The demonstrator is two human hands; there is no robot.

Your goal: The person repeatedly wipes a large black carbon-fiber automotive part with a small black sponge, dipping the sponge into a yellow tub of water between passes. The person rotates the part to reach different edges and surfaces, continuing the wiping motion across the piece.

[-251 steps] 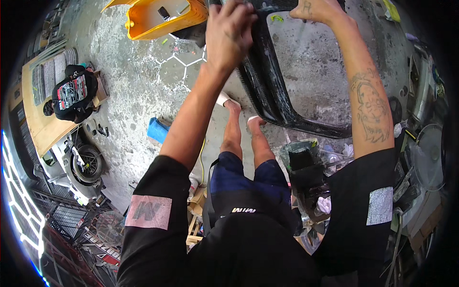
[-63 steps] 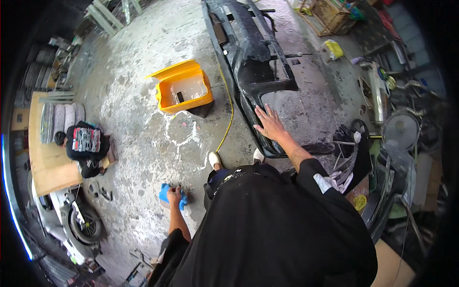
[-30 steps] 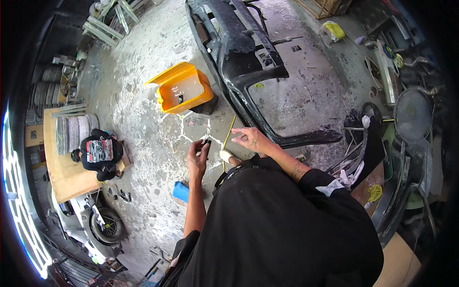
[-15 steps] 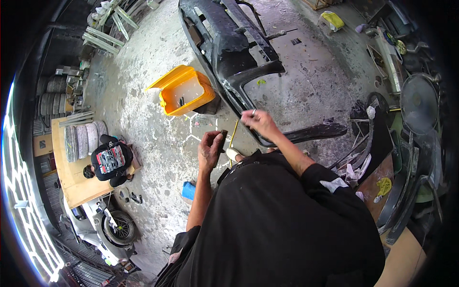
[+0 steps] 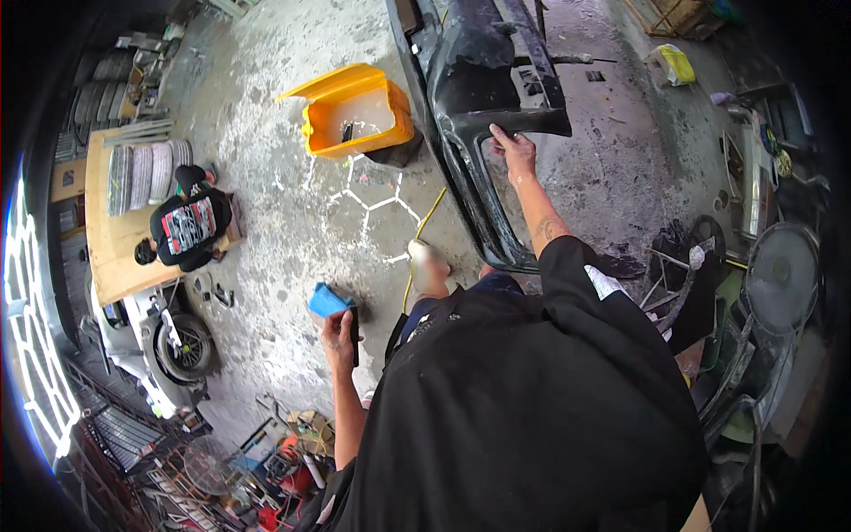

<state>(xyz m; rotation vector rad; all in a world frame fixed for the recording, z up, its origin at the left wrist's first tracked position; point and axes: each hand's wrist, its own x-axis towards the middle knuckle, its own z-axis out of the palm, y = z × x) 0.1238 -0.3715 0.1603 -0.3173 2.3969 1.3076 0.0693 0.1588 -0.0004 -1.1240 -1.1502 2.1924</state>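
Observation:
A black car bumper [image 5: 474,102], dusty and scuffed, stretches from the top of the view down to just in front of me. My right hand [image 5: 519,158] is on the inner edge of an opening in it, fingers bent against the rim. Down at my left side, my left hand [image 5: 337,341] is closed round a dark, flat, narrow block [image 5: 356,335], mostly seen edge-on. Just beyond that hand lies a blue object [image 5: 328,300] on the floor, partly covered by my fingers; its kind is unclear.
An open yellow bin [image 5: 359,115] stands left of the bumper. A yellow hose or cord [image 5: 432,211] runs by my foot. Farther left, another person [image 5: 188,222] crouches beside a wooden board [image 5: 111,262] and tyres. Fan and car parts [image 5: 780,275] crowd the right.
My right hand has moved forward onto the bumper's edge. My left hand has lowered leftward, still holding the dark block. The view has shifted, bringing clutter at lower left into sight.

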